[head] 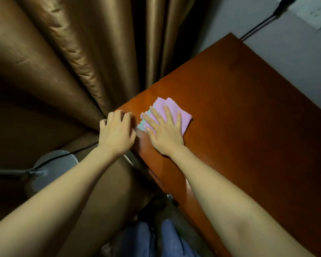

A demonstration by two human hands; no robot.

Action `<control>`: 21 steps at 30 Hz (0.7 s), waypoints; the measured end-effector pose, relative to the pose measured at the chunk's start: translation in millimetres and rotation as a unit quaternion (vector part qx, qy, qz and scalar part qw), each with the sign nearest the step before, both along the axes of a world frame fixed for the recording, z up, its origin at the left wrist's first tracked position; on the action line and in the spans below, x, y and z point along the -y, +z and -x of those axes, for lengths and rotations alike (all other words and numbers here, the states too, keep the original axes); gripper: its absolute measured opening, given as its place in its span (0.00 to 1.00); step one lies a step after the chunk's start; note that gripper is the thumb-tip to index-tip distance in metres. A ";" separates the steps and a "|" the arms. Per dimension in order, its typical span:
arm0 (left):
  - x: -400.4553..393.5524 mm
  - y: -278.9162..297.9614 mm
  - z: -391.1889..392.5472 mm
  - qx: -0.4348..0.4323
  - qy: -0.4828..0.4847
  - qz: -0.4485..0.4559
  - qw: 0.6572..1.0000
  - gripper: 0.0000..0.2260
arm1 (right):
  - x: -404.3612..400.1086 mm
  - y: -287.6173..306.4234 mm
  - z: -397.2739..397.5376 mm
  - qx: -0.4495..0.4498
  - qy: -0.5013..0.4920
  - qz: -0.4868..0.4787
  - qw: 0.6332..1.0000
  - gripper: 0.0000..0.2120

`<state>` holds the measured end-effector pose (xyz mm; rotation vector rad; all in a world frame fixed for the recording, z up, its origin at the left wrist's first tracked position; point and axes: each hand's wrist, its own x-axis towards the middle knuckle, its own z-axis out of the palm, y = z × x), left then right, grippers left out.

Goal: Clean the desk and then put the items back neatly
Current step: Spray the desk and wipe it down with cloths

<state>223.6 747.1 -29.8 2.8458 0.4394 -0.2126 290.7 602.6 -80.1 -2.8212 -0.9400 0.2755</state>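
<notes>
A pink cloth (171, 113) is pressed flat on the counter (248, 117) by the right hand (163, 132). The fingers are held straight and spread wide on top of it, so the cloth is pushed down and not gripped. A bit of pale green is seen at the cloth's left edge, by the thumb. The cloth is folded, and part of it is hidden under the palm.

The left hand (117, 132) is placed at the near left corner of the counter, just beside the cloth. Its fingers are bent over the corner edge. How tightly the edge is held cannot be told, as the fingertips are blurred.

The counter is made of shiny red-brown wood. A small metal part (169, 196) is seen on its front edge lower down, but it is too blurry to be made out.

Big brown curtains (63, 62) are hung to the left. A grey round stand (52, 167) with a black wire (67, 154) is seen on the floor below them. A grey wall (295, 62) is seen behind the counter, with another black wire (259, 25) run along it. Blue trouser legs (143, 240) are cut off at the bottom.
</notes>
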 end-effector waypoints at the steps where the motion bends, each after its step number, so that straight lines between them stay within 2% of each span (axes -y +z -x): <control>1: 8.8 1.1 -0.7 0.001 -0.006 -0.003 1.000 0.19 | 16.1 -0.9 7.2 -0.001 -0.008 0.000 1.000 0.23; 10: 144.3 12.5 -0.8 -0.025 -0.111 0.010 0.993 0.22 | 184.0 -4.8 79.2 0.046 -0.126 0.048 0.990 0.27; 21: 343.1 18.1 41.7 -0.047 -0.219 -0.017 0.974 0.22 | 399.5 -5.6 169.0 0.032 -0.271 0.069 0.960 0.26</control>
